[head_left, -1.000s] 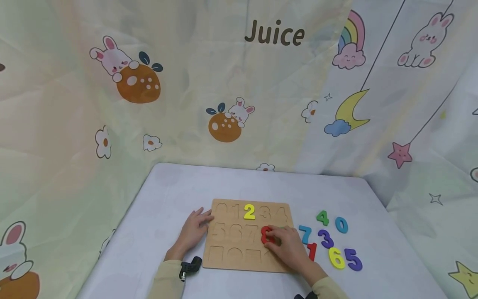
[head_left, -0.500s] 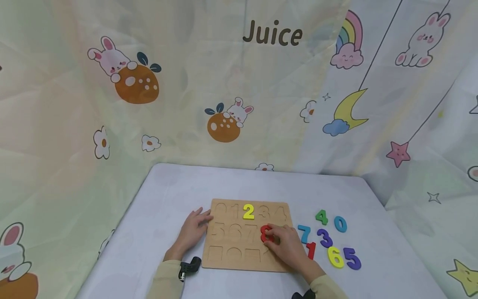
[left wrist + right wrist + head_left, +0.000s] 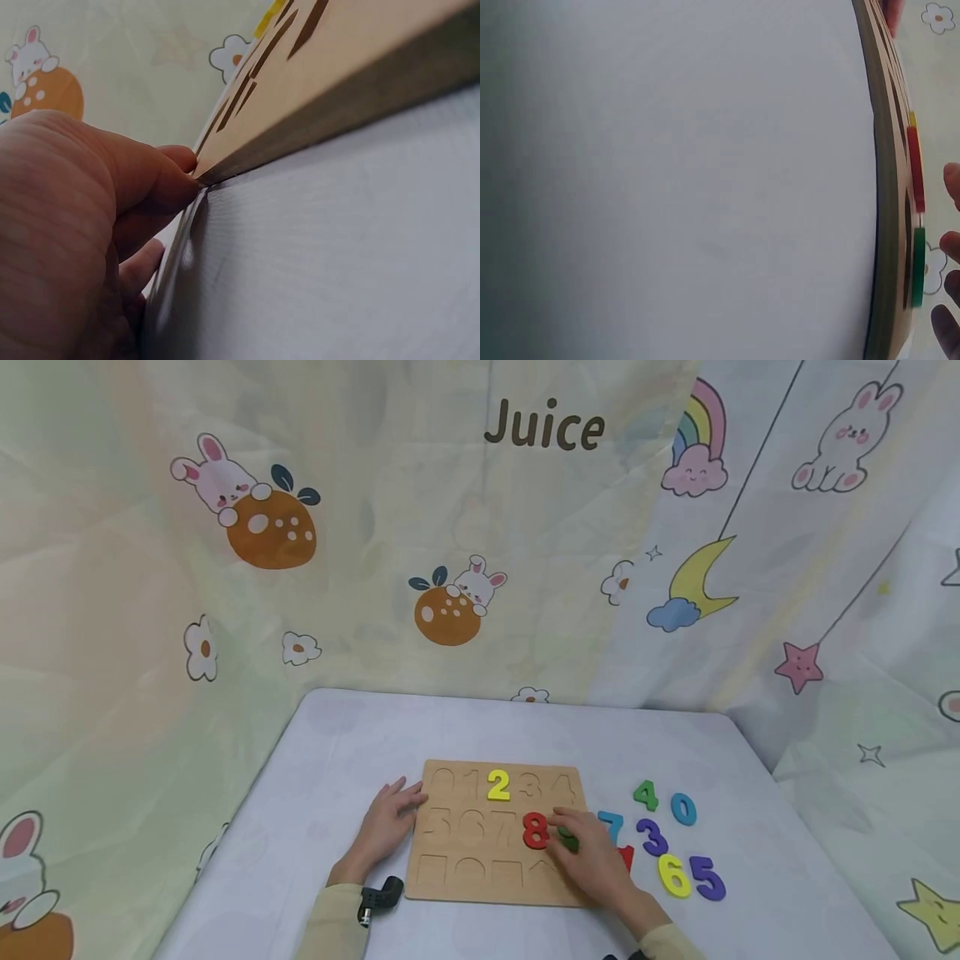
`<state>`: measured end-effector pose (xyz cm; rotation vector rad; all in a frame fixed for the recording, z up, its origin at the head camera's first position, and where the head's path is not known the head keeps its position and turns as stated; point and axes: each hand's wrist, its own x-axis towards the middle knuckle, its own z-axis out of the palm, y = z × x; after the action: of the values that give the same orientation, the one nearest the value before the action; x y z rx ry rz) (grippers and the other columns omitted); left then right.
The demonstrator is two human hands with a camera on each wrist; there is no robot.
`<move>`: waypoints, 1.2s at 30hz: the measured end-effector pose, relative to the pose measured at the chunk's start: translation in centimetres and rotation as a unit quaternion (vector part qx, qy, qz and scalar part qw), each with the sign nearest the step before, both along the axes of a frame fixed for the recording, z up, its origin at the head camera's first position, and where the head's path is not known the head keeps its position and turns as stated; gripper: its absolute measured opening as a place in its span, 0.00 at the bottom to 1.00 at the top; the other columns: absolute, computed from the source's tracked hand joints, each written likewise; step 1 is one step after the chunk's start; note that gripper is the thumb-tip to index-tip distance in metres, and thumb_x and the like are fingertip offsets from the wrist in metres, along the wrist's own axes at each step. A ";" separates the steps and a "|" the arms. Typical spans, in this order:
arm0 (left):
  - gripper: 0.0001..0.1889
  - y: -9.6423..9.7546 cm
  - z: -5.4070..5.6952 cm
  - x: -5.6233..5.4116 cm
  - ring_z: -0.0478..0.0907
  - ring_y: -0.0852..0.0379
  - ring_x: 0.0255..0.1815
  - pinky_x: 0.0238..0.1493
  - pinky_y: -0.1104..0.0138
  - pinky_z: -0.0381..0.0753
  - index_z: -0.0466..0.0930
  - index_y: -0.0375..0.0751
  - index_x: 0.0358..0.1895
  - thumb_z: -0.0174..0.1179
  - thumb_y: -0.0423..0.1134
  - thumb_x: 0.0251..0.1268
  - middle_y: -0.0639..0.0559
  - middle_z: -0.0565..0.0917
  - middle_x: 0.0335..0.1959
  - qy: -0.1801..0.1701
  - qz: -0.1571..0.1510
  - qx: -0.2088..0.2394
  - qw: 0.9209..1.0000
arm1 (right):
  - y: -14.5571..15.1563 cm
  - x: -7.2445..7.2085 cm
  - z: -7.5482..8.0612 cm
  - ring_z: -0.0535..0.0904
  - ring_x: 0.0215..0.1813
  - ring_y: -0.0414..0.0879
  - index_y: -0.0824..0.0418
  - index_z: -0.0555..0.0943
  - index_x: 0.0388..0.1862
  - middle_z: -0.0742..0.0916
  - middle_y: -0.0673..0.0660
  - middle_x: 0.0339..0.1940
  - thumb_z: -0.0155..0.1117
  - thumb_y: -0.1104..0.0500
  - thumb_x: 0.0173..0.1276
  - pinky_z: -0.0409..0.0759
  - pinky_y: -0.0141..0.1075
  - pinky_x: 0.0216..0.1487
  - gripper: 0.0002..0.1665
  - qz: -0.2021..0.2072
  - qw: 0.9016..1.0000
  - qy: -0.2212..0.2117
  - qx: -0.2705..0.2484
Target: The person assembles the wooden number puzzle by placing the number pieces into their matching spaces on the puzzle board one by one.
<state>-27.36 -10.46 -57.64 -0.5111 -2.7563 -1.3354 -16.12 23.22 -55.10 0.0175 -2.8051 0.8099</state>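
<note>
A wooden number board with cut-out outlines lies on the table. On it are a yellow number 2 in the top row and a red number 8 in the middle row. Just right of the 8, a green piece is partly hidden under my right hand. That hand hovers over the board, its fingers apart from the red and green pieces in the right wrist view. My left hand touches the board's left edge, fingers extended; thumb and a finger meet the edge in the left wrist view.
Right of the board lie a blue 7, a red 1 partly behind my hand, a purple 3, a green 4, a blue 0, a yellow 6 and a purple 5. A printed curtain hangs behind.
My right hand has let go of the red 8 and moved slightly right, leaving the 8 on the board in full view. The left hand stays at the board's edge.
</note>
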 end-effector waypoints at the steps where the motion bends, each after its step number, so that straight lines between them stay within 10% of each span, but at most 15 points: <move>1: 0.16 0.0 0.0 0.0 0.57 0.44 0.76 0.78 0.48 0.45 0.84 0.41 0.52 0.58 0.28 0.61 0.51 0.76 0.66 -0.001 0.001 -0.002 1.000 | 0.3 0.1 0.0 0.74 0.65 0.51 0.47 0.84 0.51 0.81 0.49 0.62 0.74 0.51 0.60 0.75 0.54 0.65 0.19 -0.002 1.000 0.004 -0.001; 10: 0.17 0.0 -0.2 0.1 0.56 0.43 0.76 0.77 0.45 0.46 0.84 0.41 0.54 0.58 0.30 0.63 0.52 0.75 0.66 0.002 -0.004 -0.005 1.000 | 3.8 1.1 -0.3 0.76 0.62 0.56 0.56 0.82 0.55 0.83 0.56 0.60 0.74 0.59 0.58 0.76 0.56 0.61 0.25 -0.021 0.999 0.048 0.006; 22: 0.17 -0.1 -0.4 0.2 0.55 0.46 0.77 0.78 0.48 0.44 0.82 0.41 0.56 0.58 0.31 0.64 0.53 0.74 0.67 -0.014 -0.002 -0.021 1.000 | 7.5 1.9 -1.0 0.71 0.66 0.65 0.62 0.76 0.63 0.79 0.66 0.63 0.73 0.60 0.57 0.72 0.60 0.64 0.33 -0.091 0.995 -0.028 0.035; 36: 0.17 0.4 0.2 1.0 0.58 0.42 0.75 0.78 0.48 0.47 0.80 0.37 0.58 0.58 0.30 0.66 0.46 0.74 0.67 0.010 -0.005 -0.046 0.999 | 8.1 1.7 -0.7 0.71 0.66 0.66 0.62 0.77 0.62 0.77 0.65 0.66 0.75 0.60 0.55 0.71 0.61 0.64 0.34 -0.084 0.995 -0.034 0.030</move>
<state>-26.37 -10.03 -57.42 -0.5413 -2.8122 -1.2041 -14.41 31.32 -55.79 -0.2361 -2.8455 0.7001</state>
